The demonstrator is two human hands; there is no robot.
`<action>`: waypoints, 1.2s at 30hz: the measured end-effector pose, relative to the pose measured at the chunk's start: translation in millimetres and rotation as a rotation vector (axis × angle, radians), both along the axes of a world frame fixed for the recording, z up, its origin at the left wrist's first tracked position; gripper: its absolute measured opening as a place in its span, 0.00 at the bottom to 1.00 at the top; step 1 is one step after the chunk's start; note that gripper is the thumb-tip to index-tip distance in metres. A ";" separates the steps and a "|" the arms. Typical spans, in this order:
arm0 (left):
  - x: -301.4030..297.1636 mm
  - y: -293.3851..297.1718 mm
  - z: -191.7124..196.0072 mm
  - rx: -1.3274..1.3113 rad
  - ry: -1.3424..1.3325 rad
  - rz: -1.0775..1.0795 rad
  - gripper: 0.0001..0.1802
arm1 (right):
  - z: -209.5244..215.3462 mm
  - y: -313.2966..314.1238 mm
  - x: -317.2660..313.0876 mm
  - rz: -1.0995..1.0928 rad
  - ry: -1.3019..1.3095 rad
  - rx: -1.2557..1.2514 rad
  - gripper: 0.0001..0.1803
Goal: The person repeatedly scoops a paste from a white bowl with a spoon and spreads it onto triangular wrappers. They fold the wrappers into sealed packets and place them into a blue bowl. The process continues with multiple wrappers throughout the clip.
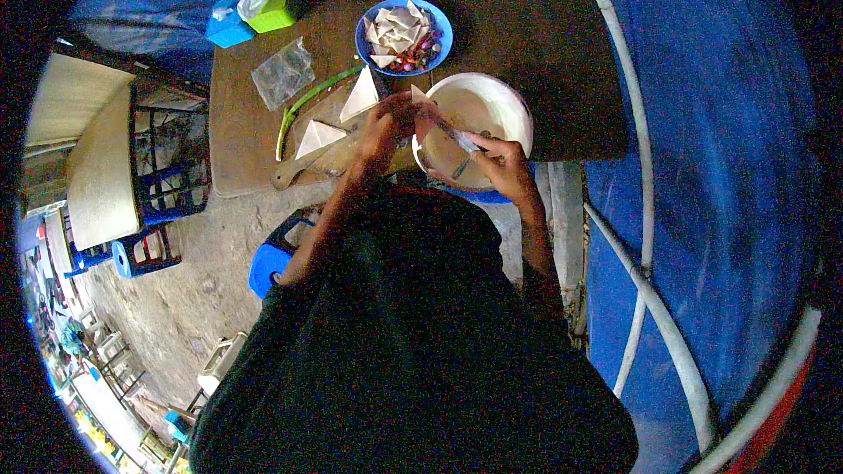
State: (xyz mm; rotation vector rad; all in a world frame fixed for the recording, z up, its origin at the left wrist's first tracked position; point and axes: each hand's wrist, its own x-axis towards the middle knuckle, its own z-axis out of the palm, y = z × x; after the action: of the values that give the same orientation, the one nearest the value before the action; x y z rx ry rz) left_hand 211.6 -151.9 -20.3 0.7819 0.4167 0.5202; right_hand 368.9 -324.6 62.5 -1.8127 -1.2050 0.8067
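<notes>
In my right hand (502,165) is a knife (463,140), its blade pointing up and left over the near-left part of a white basin (518,105). My left hand (386,125) is closed at the basin's left rim, around a pale piece with a pointed tip (419,96); the fingers partly hide it. The knife's tip end is close to that piece; whether they touch I cannot tell. Left of my left hand, a white triangular piece (359,95) and another white triangle (320,137) lie on a wooden cutting board (303,167).
Beyond the board stands a blue bowl (449,32) of white triangles, red chillies and shallots. A long green stalk (288,120), a clear plastic bag (284,74) and blue and green containers (279,7) are leftward. A blue stool (268,270) stands below; pale poles (645,149) run rightward.
</notes>
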 end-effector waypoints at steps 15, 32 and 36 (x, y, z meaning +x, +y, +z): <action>-6.8 11.5 71.1 0.296 0.224 -0.102 0.20 | 38.1 -4.7 -28.5 -0.124 -0.576 0.095 0.24; -27.5 24.1 37.7 0.436 0.484 -0.402 0.20 | -94.8 -34.0 17.0 -0.185 -0.672 -0.122 0.13; -23.1 29.6 27.4 1.574 0.660 -0.576 0.14 | -106.1 -25.0 18.2 -0.217 -0.627 -0.331 0.11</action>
State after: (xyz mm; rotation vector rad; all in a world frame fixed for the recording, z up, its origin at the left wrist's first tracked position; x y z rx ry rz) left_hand 188.5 -122.3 7.1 2.5350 0.2921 -0.0926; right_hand 387.1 -349.6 -43.6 -2.5371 -1.2635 0.3234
